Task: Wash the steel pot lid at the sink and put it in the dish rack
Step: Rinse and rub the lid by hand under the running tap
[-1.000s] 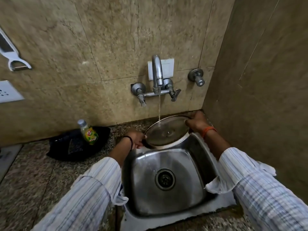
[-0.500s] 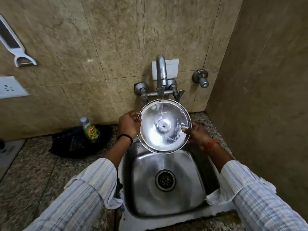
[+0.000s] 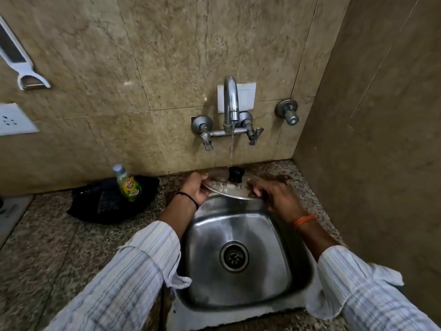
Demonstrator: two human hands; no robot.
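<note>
Over the far edge of the steel sink (image 3: 281,271), the steel pot lid (image 3: 226,188) was held nearly flat, knob side up, with its black knob (image 3: 235,175) directly beneath the thin stream of water falling from the wall-mounted tap (image 3: 231,103). At the lid's left rim, the left hand (image 3: 195,189) gripped the edge, the thumb lying on the upper surface and the fingers curled beneath; the exact fingertip contact under the lid could not be seen. At the right rim, the right hand (image 3: 274,197) closed on the edge, its fingers (image 3: 256,187) bent together over the rim, the thumb hidden. Both hands thus pinched opposite sides of the lid, which lay between them and touched neither the sink floor nor the drain (image 3: 233,256). On the granite counter (image 3: 47,235) to the left, well apart from the lid, a small yellow-labelled bottle (image 3: 127,183) stood tilted in a black tray (image 3: 95,204). A white peeler (image 3: 23,68) hung on the tiled wall at upper left.
</note>
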